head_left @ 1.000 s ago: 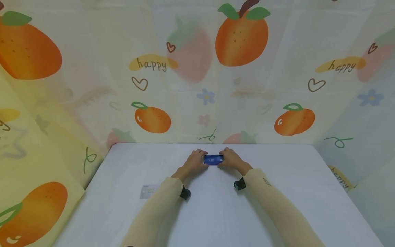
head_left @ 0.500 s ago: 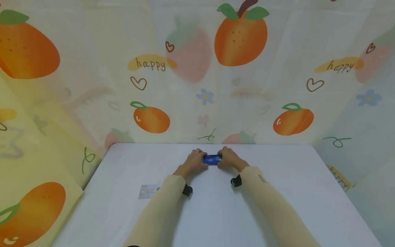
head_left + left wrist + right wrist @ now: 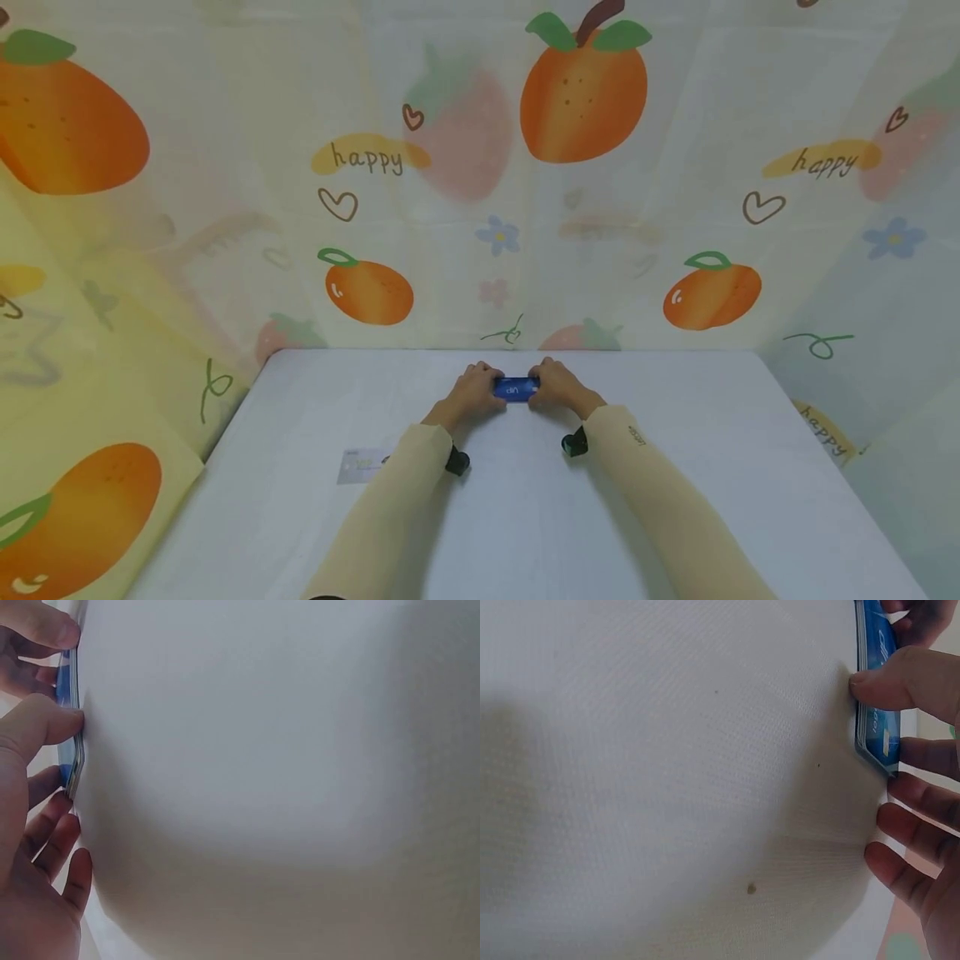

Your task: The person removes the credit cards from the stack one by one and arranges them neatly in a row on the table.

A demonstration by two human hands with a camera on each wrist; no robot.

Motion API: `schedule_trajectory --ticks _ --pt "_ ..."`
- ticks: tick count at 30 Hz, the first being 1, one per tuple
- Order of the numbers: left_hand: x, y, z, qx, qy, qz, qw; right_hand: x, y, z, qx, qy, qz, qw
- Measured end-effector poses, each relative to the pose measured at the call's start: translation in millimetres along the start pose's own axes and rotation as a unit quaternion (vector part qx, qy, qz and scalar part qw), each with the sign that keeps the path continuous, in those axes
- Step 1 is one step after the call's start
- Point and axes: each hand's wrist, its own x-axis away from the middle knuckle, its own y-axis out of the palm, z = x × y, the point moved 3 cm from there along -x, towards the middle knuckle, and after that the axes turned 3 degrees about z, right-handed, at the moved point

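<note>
the stack of blue cards (image 3: 516,389) lies between the left hand (image 3: 475,390) and the right hand (image 3: 559,387), near the far edge of the white surface (image 3: 517,508), its printed face toward the head camera and its long side running from hand to hand. each hand grips one end: in the left wrist view the thumb is set against the near long edge, where several thin layers show; in the right wrist view the thumb presses the same edge while a finger meets the far side. the remaining fingers of both hands are bent loosely beside the stack. a pale grey card (image 3: 358,467) lies on the surface well apart from the stack, to the person's left, partly covered by the left sleeve (image 3: 386,508); the right sleeve (image 3: 667,500) crosses the opposite side. a small black device (image 3: 457,460) sits at the left wrist, another at the right. the ends of the stack are hidden by the fingers, its lettering is too small to read surely in the head view, and whether its underside touches the surface cannot be told. both wrist views cut off the hands at the frame edge.
</note>
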Motion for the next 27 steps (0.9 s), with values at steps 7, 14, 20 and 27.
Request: schedule_trajectory --ticks 7,14,20,27 --pt "-0.3 0.1 -1.1 0.011 0.005 -0.002 0.9999 2.0 -1 2 -0.001 -0.012 0.007 0.9999" --pt "-0.1 -3.6 -2.2 0.028 0.008 -0.002 0.9996 2.8 -1 2 0.008 -0.022 0.013 0.9996" --pt "1.7 -5.9 -3.3 0.035 0.013 0.007 0.9993 4.1 -3 1 0.006 -0.026 0.029 0.9992" --pt "4.4 -6.7 -5.2 0.031 0.026 0.006 0.9992 14.0 -6 -2 0.005 -0.043 0.03 0.9986"
